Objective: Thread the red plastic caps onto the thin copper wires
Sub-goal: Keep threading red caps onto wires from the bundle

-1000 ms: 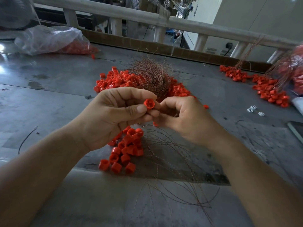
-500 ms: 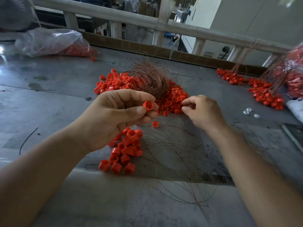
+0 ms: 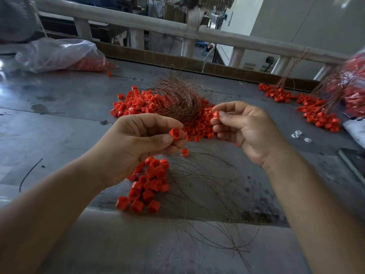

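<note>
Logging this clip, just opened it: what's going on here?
A person's left hand pinches one red cap, while the right hand pinches a second cap above the loose cap pile beside the copper wire tangle. The hands are apart. A cluster of caps with thin wires lies on the table near the left hand.

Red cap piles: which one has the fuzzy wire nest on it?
The far middle pile, beyond the left hand: the tangled copper wire nest sits on it. The near pile and right pile show only loose strands.

Workshop: steel bench (image 3: 59,135), cap heaps (image 3: 134,104)
</note>
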`<state>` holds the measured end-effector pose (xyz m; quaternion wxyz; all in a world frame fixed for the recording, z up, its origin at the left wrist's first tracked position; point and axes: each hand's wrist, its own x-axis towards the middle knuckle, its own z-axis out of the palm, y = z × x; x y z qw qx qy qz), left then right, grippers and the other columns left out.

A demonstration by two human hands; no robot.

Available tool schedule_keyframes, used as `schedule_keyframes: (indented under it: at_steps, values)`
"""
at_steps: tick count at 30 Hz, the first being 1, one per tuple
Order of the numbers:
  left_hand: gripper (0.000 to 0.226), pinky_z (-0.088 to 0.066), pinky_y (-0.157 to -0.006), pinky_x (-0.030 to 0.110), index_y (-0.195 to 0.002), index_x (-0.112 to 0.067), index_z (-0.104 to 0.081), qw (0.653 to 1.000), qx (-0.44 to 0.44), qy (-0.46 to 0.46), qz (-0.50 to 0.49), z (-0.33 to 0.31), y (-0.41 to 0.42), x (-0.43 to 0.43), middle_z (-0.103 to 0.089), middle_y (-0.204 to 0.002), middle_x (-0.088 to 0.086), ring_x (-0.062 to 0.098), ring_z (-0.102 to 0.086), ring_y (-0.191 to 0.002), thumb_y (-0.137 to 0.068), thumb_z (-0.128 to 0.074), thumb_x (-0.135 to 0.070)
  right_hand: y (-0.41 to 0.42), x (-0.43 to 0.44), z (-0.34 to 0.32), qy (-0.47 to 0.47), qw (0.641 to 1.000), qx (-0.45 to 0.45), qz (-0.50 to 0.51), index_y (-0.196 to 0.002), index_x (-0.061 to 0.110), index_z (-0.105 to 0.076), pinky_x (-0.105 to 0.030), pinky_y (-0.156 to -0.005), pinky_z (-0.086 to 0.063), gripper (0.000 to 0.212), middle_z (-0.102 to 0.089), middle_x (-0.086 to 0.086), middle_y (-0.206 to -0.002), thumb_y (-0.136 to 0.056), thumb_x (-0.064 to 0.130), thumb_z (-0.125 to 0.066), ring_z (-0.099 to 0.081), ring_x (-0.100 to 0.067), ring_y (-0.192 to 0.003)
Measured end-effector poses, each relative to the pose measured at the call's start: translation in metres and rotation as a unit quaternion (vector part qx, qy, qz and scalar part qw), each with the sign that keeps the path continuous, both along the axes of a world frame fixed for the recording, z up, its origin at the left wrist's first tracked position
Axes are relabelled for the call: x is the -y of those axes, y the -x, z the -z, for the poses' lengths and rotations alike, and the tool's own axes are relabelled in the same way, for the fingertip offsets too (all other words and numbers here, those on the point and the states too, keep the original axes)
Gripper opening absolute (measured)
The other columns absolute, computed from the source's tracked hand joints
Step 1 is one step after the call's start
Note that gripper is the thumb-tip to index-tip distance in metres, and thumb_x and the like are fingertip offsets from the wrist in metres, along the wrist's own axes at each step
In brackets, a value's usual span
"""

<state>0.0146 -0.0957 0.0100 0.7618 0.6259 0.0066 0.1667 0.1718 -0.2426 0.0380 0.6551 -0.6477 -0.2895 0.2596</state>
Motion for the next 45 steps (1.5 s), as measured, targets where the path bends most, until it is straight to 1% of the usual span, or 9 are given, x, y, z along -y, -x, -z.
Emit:
schedule_keyframes:
  at_steps: [6,10,20,26,31,34,37,42,45]
  values:
    - [0.023,-0.054,-0.065,0.019,-0.084,-0.015,-0.075,0.999,-0.025,-0.009,-0.027,0.001,-0.001,0.002,-0.072,-0.079,0.008,0.017,-0.070,-0.076,-0.063,-0.069,-0.006,0.030,-0.007,-0.001,-0.008,0.989,-0.066,-0.136,-0.081,0.009,-0.060,-0.018,-0.046,-0.048,0.008,-0.066,-0.001,-0.061,-0.080,0.006,-0.053,-0.060,-0.008,-0.051]
    - [0.023,-0.055,-0.063,0.020,-0.081,-0.013,-0.074,0.999,-0.025,-0.008,-0.035,0.000,-0.002,0.002,-0.072,-0.079,0.009,0.018,-0.070,-0.074,-0.063,-0.062,-0.005,0.033,-0.009,0.001,-0.007,0.987,-0.056,-0.152,-0.081,0.010,-0.061,-0.018,-0.045,-0.048,0.015,-0.066,-0.001,-0.060,-0.069,0.016,-0.056,-0.059,-0.008,-0.051]
    - [0.023,-0.055,-0.066,0.021,-0.080,-0.017,-0.075,0.999,-0.026,-0.027,-0.031,-0.001,0.000,0.001,-0.073,-0.081,0.007,0.018,-0.070,-0.076,-0.062,-0.063,-0.008,0.033,-0.011,0.004,-0.013,0.986,-0.059,-0.153,-0.079,0.011,-0.062,-0.017,-0.046,-0.047,0.017,-0.063,0.001,-0.059,-0.065,0.020,-0.061,-0.057,-0.006,-0.050]
    - [0.026,-0.055,-0.067,0.021,-0.081,-0.019,-0.075,0.998,-0.031,-0.042,-0.038,-0.002,-0.001,0.002,-0.073,-0.083,0.009,0.020,-0.070,-0.077,-0.056,-0.067,-0.018,0.036,-0.010,0.005,-0.004,0.988,0.014,-0.154,-0.081,0.012,-0.064,-0.015,-0.050,-0.046,0.019,-0.062,0.004,-0.061,-0.063,0.018,-0.062,-0.056,-0.005,-0.055]
    - [0.025,-0.055,-0.067,0.021,-0.081,-0.018,-0.075,0.998,-0.028,-0.037,-0.041,-0.001,-0.001,0.002,-0.073,-0.081,0.009,0.019,-0.070,-0.076,-0.058,-0.066,-0.013,0.037,-0.011,0.008,-0.004,0.987,0.054,-0.148,-0.081,0.016,-0.064,-0.015,-0.053,-0.046,0.017,-0.058,0.005,-0.063,-0.064,0.018,-0.060,-0.055,-0.004,-0.058]
    - [0.025,-0.055,-0.066,0.020,-0.081,-0.019,-0.075,0.998,-0.029,-0.042,-0.036,-0.001,-0.001,0.002,-0.073,-0.079,0.007,0.018,-0.070,-0.076,-0.060,-0.064,-0.011,0.038,-0.011,0.008,-0.008,0.988,0.055,-0.142,-0.081,0.013,-0.062,-0.014,-0.051,-0.045,0.020,-0.061,0.008,-0.060,-0.062,0.019,-0.064,-0.056,-0.001,-0.057]
    - [0.026,-0.055,-0.066,0.020,-0.080,-0.020,-0.075,0.998,-0.027,-0.042,-0.028,-0.002,-0.001,0.004,-0.073,-0.077,0.006,0.018,-0.070,-0.075,-0.059,-0.064,-0.012,0.039,-0.011,0.009,0.005,0.987,0.095,-0.127,-0.080,0.012,-0.063,-0.014,-0.051,-0.045,0.019,-0.062,0.008,-0.061,-0.063,0.022,-0.065,-0.056,-0.001,-0.057]
    - [0.027,-0.055,-0.066,0.021,-0.082,-0.018,-0.075,0.998,-0.029,-0.041,-0.049,-0.002,-0.001,0.001,-0.073,-0.080,0.009,0.020,-0.070,-0.076,-0.056,-0.067,-0.016,0.037,-0.010,0.009,-0.009,0.989,0.120,-0.086,-0.085,0.017,-0.064,-0.020,-0.063,-0.052,0.024,-0.067,0.002,-0.073,-0.062,0.024,-0.065,-0.064,-0.012,-0.070]
    - [0.028,-0.055,-0.067,0.022,-0.081,-0.022,-0.075,0.997,-0.028,-0.052,-0.051,-0.002,-0.002,0.002,-0.073,-0.079,0.008,0.019,-0.070,-0.075,-0.054,-0.068,-0.020,0.039,-0.011,0.009,-0.028,0.983,0.166,-0.072,-0.081,0.018,-0.065,-0.017,-0.065,-0.051,0.021,-0.068,0.005,-0.071,-0.060,0.021,-0.069,-0.064,-0.007,-0.069]
